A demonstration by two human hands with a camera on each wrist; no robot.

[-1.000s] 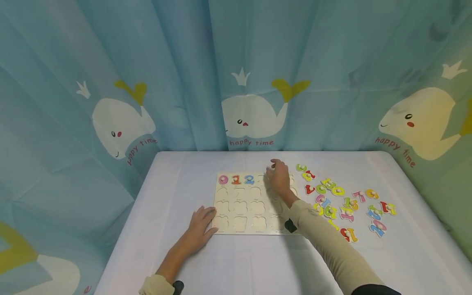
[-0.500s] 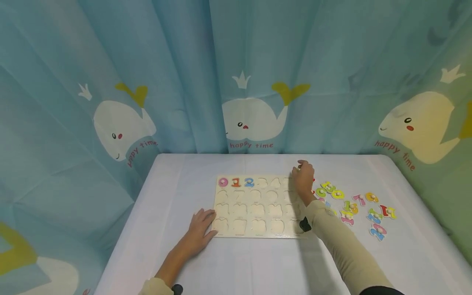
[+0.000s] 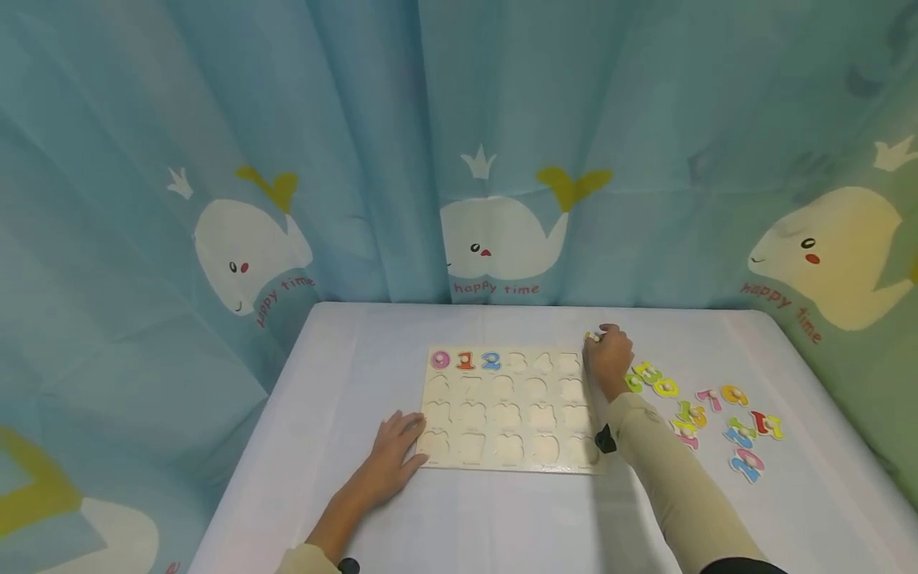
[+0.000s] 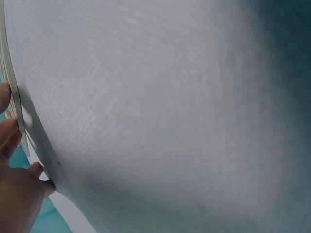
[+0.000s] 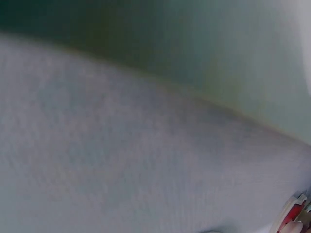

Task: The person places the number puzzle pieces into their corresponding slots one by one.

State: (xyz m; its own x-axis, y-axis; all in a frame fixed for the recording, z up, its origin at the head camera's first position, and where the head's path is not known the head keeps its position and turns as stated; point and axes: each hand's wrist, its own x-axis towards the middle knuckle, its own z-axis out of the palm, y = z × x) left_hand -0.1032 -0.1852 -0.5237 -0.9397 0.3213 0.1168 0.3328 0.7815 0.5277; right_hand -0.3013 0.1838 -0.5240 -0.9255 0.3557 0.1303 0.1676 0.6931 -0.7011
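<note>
A pale number puzzle board (image 3: 449,454) lies on the white table with several rows of shaped recesses. A pink 0 (image 3: 441,360), a red 1 (image 3: 466,361) and a blue 2 (image 3: 491,361) sit in its top row. My left hand (image 3: 390,456) rests at the board's left edge, fingers spread; in the left wrist view, fingertips (image 4: 8,127) touch that edge. Beyond the top right corner, my right hand (image 3: 610,360) is bent down over a small yellow-green number piece (image 3: 590,336). Whether the fingers pinch it is hidden. A red piece (image 5: 293,213) shows in the right wrist view's corner.
Loose number pieces lie right of the board, among them a yellow 0 (image 3: 666,387), an orange piece (image 3: 735,395), a pink 7 (image 3: 709,399) and a red piece (image 3: 760,422). My right forearm (image 3: 667,486) covers part of that area. A blue whale-print curtain (image 3: 373,239) hangs behind the table.
My right hand has moved from above the board's top row rightward to the loose pieces. The left hand stays at the board's edge. The head view has shifted slightly.
</note>
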